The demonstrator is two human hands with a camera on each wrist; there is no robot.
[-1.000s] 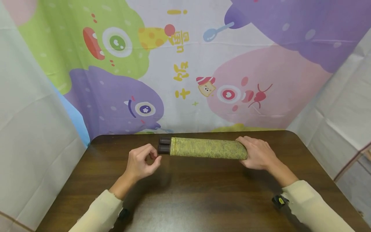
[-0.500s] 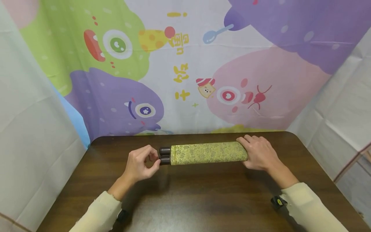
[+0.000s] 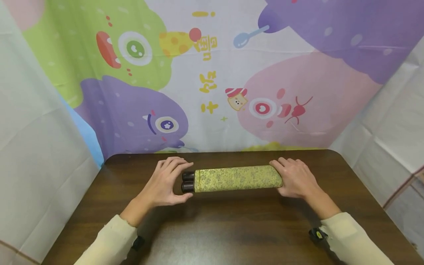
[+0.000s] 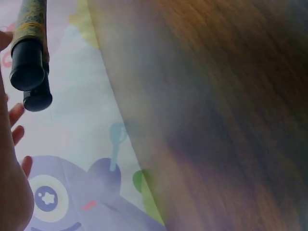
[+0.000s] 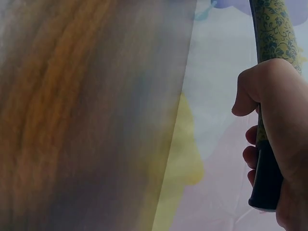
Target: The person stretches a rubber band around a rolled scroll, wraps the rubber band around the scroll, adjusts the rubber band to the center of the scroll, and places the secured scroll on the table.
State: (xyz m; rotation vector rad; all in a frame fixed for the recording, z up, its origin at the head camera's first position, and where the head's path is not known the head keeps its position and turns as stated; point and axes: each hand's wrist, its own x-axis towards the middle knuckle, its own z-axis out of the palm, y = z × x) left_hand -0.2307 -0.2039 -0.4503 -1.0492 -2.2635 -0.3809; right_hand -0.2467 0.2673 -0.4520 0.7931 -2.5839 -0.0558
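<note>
A rolled scroll [image 3: 238, 178] with yellow-green floral-patterned cloth is held level above the table, and two dark end knobs [image 3: 188, 187] stick out at its left. My right hand [image 3: 296, 178] grips the scroll's right end. In the right wrist view the fingers [image 5: 250, 156] curl round it near a dark knob [image 5: 267, 178]. My left hand [image 3: 167, 182] is spread with thumb and fingers apart, one on each side of the left knobs. From the left wrist view, the knobs [image 4: 28, 62] hang beside the hand [image 4: 14, 192]; whether it touches them I cannot tell.
A dark brown wooden table [image 3: 245, 232] lies beneath the hands. Behind it hangs a cloth [image 3: 212, 129] printed with cartoon monsters, and pale sheets [image 3: 39, 147] close off both sides.
My left fingers, earlier bent together near the knobs, have spread apart round them. The scroll has come slightly lower and turned its patterned face more into view. My right hand keeps its grip.
</note>
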